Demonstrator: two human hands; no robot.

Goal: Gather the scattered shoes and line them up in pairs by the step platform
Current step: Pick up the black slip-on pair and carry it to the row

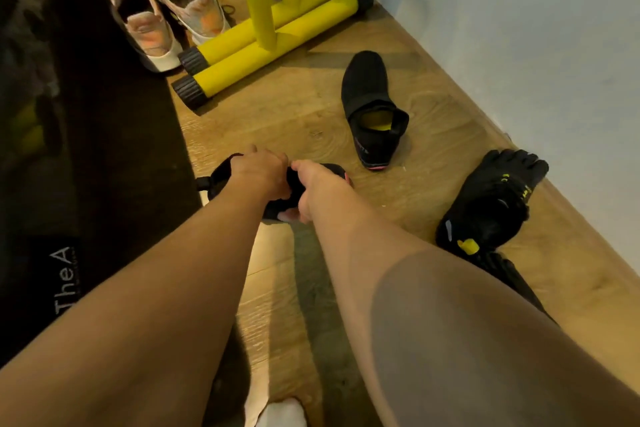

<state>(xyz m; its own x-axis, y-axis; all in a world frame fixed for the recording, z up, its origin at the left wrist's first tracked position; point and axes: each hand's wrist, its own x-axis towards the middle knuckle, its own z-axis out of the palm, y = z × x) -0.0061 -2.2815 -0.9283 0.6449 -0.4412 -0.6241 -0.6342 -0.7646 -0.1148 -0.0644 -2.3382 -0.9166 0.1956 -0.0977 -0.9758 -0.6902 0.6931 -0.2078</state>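
Both of my hands grip a black slip-on shoe [221, 172] low over the wooden floor, my left hand [258, 172] on its left part and my right hand [320, 189] on its right part. The hands hide most of that shoe. Its likely mate, a black slip-on shoe with a yellow insole [372, 107], lies further off to the right. A black five-toe shoe with yellow marks [495, 198] rests by the wall on the right, and part of another dark shoe [509, 274] shows behind my right forearm. A pair of pale sneakers [162, 10] stands side by side at the far left.
A dark mat or platform with white lettering [104, 149] runs along the left. Yellow tubular bars with black end caps [270, 38] lie on the floor beside the sneakers. A white wall [519, 28] bounds the right side. A white sock tip [280, 414] shows at the bottom.
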